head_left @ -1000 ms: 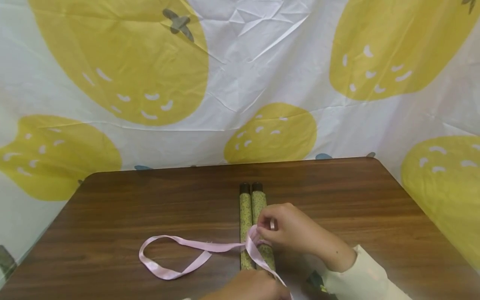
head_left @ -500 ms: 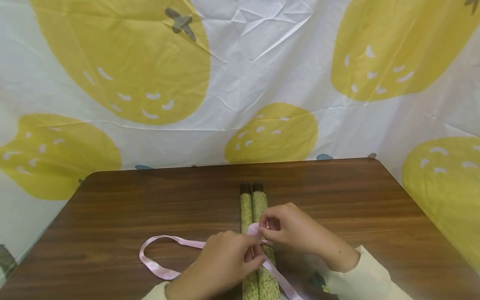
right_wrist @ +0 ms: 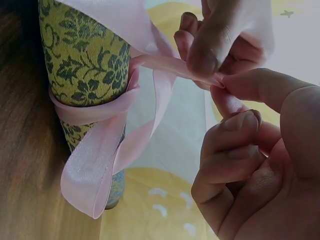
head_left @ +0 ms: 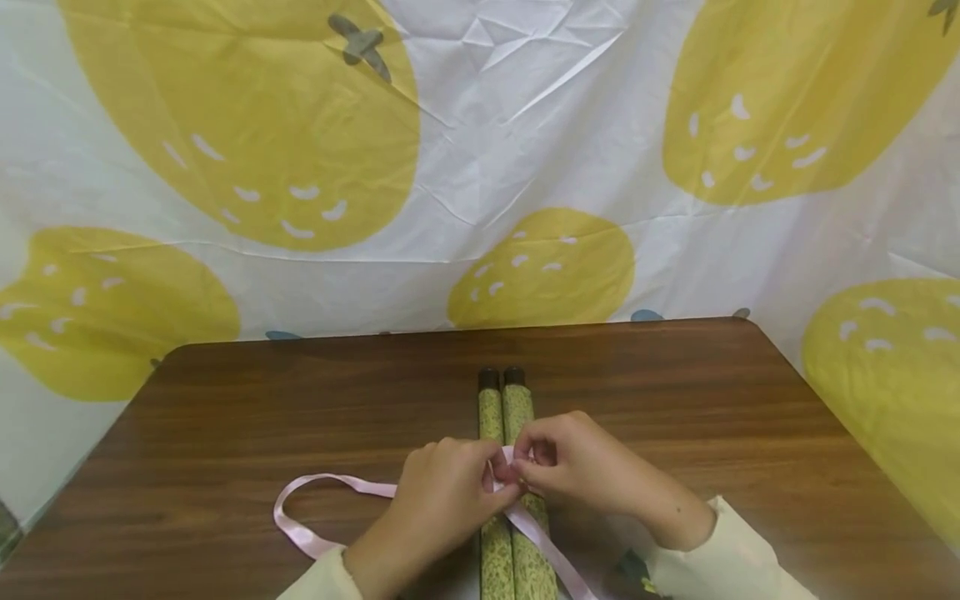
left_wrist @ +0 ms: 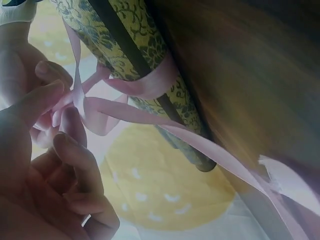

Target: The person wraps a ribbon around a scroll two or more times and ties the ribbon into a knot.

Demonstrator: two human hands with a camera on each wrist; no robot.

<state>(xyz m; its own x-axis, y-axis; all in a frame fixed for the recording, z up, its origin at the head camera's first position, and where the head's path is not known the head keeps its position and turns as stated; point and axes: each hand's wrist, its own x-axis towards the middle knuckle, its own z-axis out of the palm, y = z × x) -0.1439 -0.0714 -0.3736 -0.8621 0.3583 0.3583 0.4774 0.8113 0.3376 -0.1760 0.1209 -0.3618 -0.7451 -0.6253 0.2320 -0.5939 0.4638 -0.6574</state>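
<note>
A rolled-up scroll (head_left: pixel 491 417), seen as two parallel rolls with dark end knobs, lies lengthwise on the table. Yellow-green fabric with dark floral scrollwork covers it in the right wrist view. A pink satin ribbon (right_wrist: pixel 95 112) wraps round the scroll and forms a loop beside it. Above the rolls, my left hand (head_left: pixel 450 487) pinches the ribbon between thumb and fingers. My right hand (head_left: pixel 577 458) pinches the same ribbon portion from the other side, fingertips meeting the left ones. My other right fingers (right_wrist: pixel 227 160) are curled. Fingers partly hide the crossing in the head view.
The brown wood-grain table (head_left: pixel 315 408) reaches back to a white cloth (head_left: pixel 525 158) printed with yellow fruit. One ribbon tail curls across the table at the left; another runs toward the near edge. A small dark green item (head_left: pixel 633 567) lies by the right sleeve.
My left hand has come up from the near edge to the ribbon's crossing and now pinches there beside the right hand. The right hand has stayed nearly in place.
</note>
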